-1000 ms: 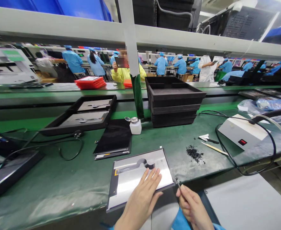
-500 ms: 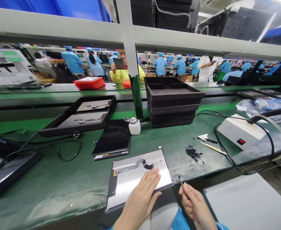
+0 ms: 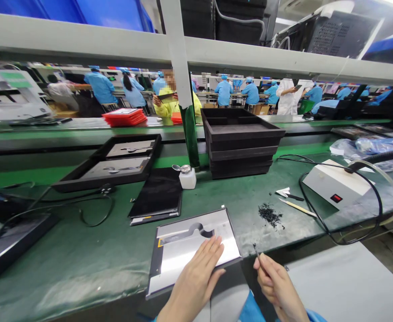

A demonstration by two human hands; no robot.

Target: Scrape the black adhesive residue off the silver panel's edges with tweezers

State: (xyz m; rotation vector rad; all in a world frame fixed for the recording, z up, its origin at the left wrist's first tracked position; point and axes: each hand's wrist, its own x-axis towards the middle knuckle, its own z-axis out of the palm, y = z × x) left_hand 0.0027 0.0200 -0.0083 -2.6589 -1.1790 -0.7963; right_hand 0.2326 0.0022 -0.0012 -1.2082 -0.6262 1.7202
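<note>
My left hand (image 3: 198,273) lies flat on the silvery back of a display panel (image 3: 179,255), fingers stretched out and together. The panel sits at the bench's front edge, with a dark curved flex cable (image 3: 196,230) on its back. Just right of the panel, my right hand (image 3: 276,281) pinches slim dark tweezers (image 3: 258,256). A small black scrap (image 3: 254,246) shows at their tip. Beyond that tip, a pile of black scraps (image 3: 270,214) is scattered on the green bench. Behind the panel lie stacked black screens (image 3: 158,194).
A white dispenser bottle (image 3: 188,179) stands behind the screens. Black trays (image 3: 245,147) are stacked at the back; another tray (image 3: 72,182) holds panels. At right are a yellow-handled knife (image 3: 298,208), a white box (image 3: 339,183) and looping cables. A person in yellow (image 3: 169,106) sits opposite.
My right hand has moved slightly right with the tweezers, away from the panel. My left hand stays on the panel. The person opposite has tilted a dark panel flatter.
</note>
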